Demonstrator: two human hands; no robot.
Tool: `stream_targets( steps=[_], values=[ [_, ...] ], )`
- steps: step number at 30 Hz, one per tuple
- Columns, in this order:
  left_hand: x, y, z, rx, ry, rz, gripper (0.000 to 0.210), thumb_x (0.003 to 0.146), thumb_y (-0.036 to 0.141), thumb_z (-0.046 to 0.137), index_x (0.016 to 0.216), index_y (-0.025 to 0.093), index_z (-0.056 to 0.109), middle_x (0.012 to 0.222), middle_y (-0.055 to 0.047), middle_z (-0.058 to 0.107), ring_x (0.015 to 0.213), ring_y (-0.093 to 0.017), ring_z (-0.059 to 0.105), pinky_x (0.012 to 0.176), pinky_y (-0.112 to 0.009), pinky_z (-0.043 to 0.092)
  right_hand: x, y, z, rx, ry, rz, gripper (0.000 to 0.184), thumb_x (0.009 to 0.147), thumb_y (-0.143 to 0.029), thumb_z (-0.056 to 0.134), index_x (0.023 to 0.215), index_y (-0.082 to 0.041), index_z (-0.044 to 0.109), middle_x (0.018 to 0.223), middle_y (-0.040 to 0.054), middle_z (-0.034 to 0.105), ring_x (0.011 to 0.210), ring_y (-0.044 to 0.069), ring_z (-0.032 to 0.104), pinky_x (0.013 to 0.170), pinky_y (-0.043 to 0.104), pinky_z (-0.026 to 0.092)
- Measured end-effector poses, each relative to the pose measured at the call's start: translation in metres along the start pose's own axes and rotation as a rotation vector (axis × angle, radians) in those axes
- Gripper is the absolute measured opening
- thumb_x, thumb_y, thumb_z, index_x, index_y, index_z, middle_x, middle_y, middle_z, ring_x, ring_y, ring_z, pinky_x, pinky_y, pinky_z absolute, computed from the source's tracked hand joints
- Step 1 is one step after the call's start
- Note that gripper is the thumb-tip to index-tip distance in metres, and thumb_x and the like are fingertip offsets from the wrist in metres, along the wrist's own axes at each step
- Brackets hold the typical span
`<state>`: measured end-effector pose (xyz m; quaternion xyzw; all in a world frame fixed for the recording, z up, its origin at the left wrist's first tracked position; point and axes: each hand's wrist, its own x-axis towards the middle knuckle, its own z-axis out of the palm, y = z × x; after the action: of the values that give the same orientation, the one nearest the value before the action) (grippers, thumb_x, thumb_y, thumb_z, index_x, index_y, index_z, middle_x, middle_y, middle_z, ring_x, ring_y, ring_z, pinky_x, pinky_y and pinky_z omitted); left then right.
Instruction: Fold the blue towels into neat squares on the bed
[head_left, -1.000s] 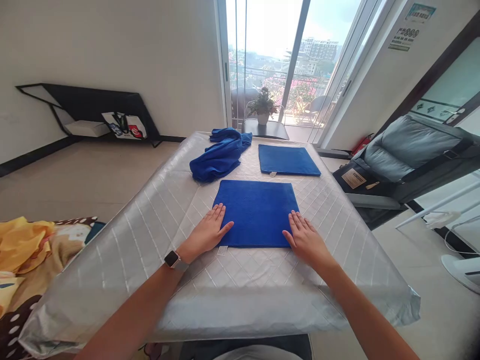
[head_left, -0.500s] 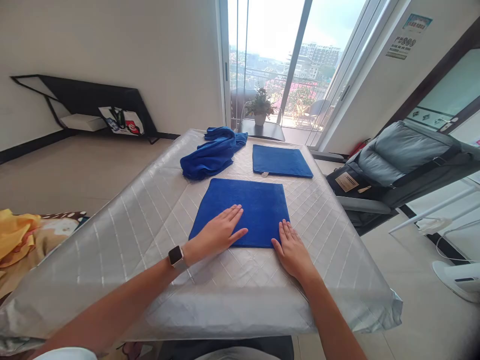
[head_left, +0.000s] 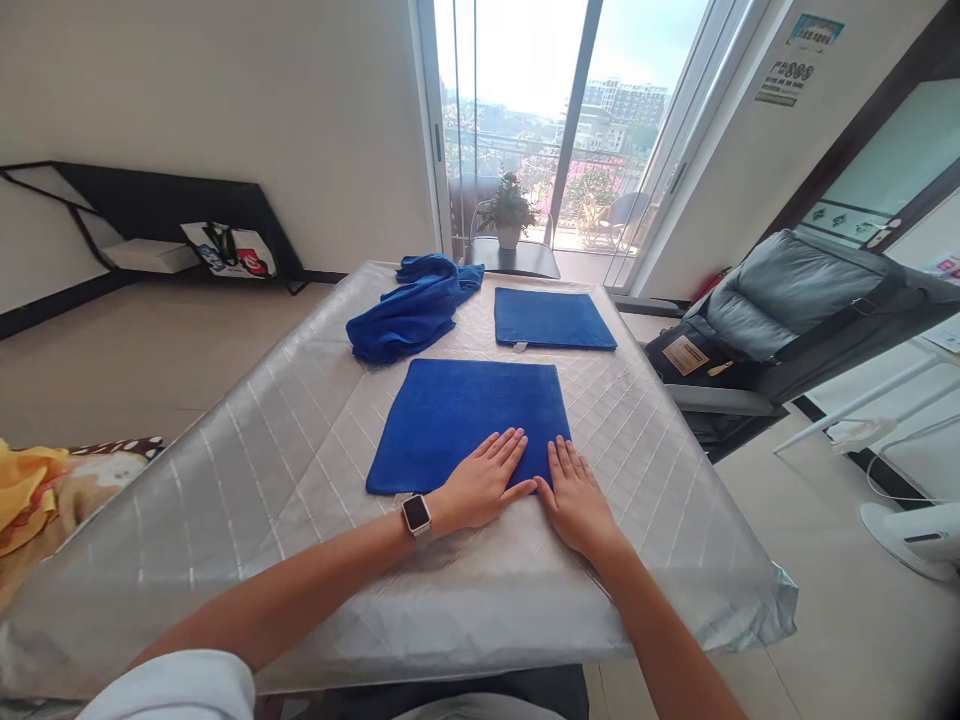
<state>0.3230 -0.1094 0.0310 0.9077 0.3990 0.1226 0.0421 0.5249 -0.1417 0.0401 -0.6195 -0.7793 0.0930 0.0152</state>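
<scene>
A folded blue towel (head_left: 465, 415) lies flat on the table in front of me, a small pale tag at its near left edge. My left hand (head_left: 484, 482), with a watch on its wrist, rests palm down on the towel's near edge, fingers stretched out. Beside it, my right hand (head_left: 576, 495) lies flat over the near right corner, fingers extended, its thumb close to the left thumb. Farther back sits a second folded blue towel (head_left: 555, 320) with a white tag. To its left, more blue cloth (head_left: 412, 310) lies in a loose heap.
A quilted silvery cover (head_left: 285, 480) spans the table. A grey armchair (head_left: 765, 310) with a black bag stands at the right. Behind the far edge, a potted plant (head_left: 508, 215) sits on a chair by the glass door. Yellow cloth (head_left: 30, 495) is at the left.
My left hand has slid right along the near edge of the towel, until its thumb is close to my right hand. The right hand stays at the corner. The view has shifted slightly.
</scene>
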Motion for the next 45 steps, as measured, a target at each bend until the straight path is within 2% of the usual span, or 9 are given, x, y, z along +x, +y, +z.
stream_targets(
  steps=[8, 13, 20, 23, 26, 31, 36, 42, 45],
  values=[
    [-0.106, -0.067, -0.011, 0.110, 0.003, -0.280, 0.067, 0.107, 0.053, 0.023, 0.161, 0.014, 0.026, 0.166, -0.012, 0.029, 0.154, -0.024, 0.025, 0.126, -0.046, 0.025, 0.002, 0.002, 0.003, 0.010, 0.000, 0.009, 0.072, 0.106, -0.055, 0.019, 0.164, -0.013, 0.016, 0.170, 0.0089, 0.010, 0.158, 0.021, 0.006, 0.129, 0.044, 0.013],
    [-0.136, -0.079, -0.009, 0.127, 0.057, -0.299, 0.064, 0.108, 0.047, 0.025, 0.161, 0.013, 0.024, 0.165, -0.013, 0.031, 0.153, -0.025, 0.028, 0.125, -0.047, 0.029, 0.003, 0.002, 0.002, -0.024, -0.017, 0.012, 0.072, 0.106, -0.055, 0.018, 0.164, -0.011, 0.017, 0.170, 0.0094, 0.009, 0.158, 0.022, 0.006, 0.129, 0.044, 0.014],
    [-0.134, -0.069, -0.017, 0.111, 0.153, -0.251, 0.059, 0.107, 0.043, 0.034, 0.159, 0.015, 0.032, 0.162, -0.014, 0.038, 0.151, -0.027, 0.034, 0.123, -0.049, 0.033, 0.005, 0.005, -0.021, -0.144, -0.115, -0.010, 0.071, 0.105, -0.055, 0.023, 0.162, -0.013, 0.026, 0.168, 0.0103, 0.020, 0.156, 0.026, 0.019, 0.127, 0.049, 0.018],
    [-0.134, -0.063, -0.027, 0.081, 0.228, -0.161, 0.047, 0.106, 0.038, 0.041, 0.148, 0.021, 0.053, 0.157, -0.012, 0.047, 0.147, -0.028, 0.042, 0.121, -0.052, 0.037, 0.028, 0.007, -0.041, -0.193, -0.151, -0.040, 0.067, 0.105, -0.049, 0.026, 0.160, -0.012, 0.034, 0.165, 0.0124, 0.030, 0.154, 0.027, 0.027, 0.126, 0.048, 0.019],
    [-0.134, -0.057, -0.035, 0.010, 0.289, -0.096, 0.033, 0.104, 0.030, 0.047, 0.129, 0.025, 0.068, 0.137, -0.008, 0.065, 0.129, -0.025, 0.059, 0.112, -0.046, 0.048, 0.063, 0.004, -0.053, -0.205, -0.123, -0.044, 0.066, 0.106, -0.046, 0.025, 0.159, -0.010, 0.034, 0.165, 0.0131, 0.029, 0.154, 0.027, 0.026, 0.125, 0.045, 0.020],
    [-0.133, -0.054, -0.039, -0.071, 0.302, -0.091, 0.026, 0.103, 0.025, 0.050, 0.119, 0.025, 0.071, 0.112, -0.005, 0.073, 0.104, -0.020, 0.067, 0.094, -0.037, 0.056, 0.108, -0.003, -0.034, -0.112, 0.013, 0.026, 0.072, 0.107, -0.052, 0.018, 0.162, -0.006, 0.021, 0.170, 0.0126, 0.014, 0.158, 0.025, 0.011, 0.127, 0.044, 0.014],
    [-0.127, -0.053, -0.041, -0.113, 0.305, -0.103, 0.023, 0.103, 0.023, 0.050, 0.111, 0.024, 0.072, 0.103, -0.005, 0.073, 0.093, -0.019, 0.067, 0.084, -0.035, 0.057, 0.112, 0.003, -0.012, -0.018, 0.045, 0.070, 0.072, 0.107, -0.052, 0.014, 0.162, -0.006, 0.019, 0.170, 0.0119, 0.011, 0.158, 0.024, 0.008, 0.128, 0.043, 0.010],
    [-0.115, -0.049, -0.062, -0.160, 0.187, -0.105, 0.026, 0.104, 0.025, 0.047, 0.099, 0.023, 0.072, 0.098, -0.005, 0.073, 0.089, -0.018, 0.067, 0.080, -0.032, 0.057, 0.111, 0.006, -0.015, -0.008, 0.023, 0.075, 0.070, 0.107, -0.048, 0.017, 0.162, -0.004, 0.018, 0.170, 0.0131, 0.012, 0.158, 0.025, 0.010, 0.128, 0.044, 0.011],
    [-0.089, -0.040, -0.070, -0.194, 0.156, -0.041, 0.025, 0.104, 0.027, 0.046, 0.105, 0.023, 0.071, 0.111, -0.007, 0.071, 0.101, -0.019, 0.067, 0.088, -0.034, 0.058, 0.112, 0.004, -0.015, -0.002, 0.025, 0.076, 0.070, 0.107, -0.047, 0.018, 0.162, -0.005, 0.019, 0.170, 0.0130, 0.013, 0.158, 0.025, 0.011, 0.127, 0.044, 0.012]
  ],
)
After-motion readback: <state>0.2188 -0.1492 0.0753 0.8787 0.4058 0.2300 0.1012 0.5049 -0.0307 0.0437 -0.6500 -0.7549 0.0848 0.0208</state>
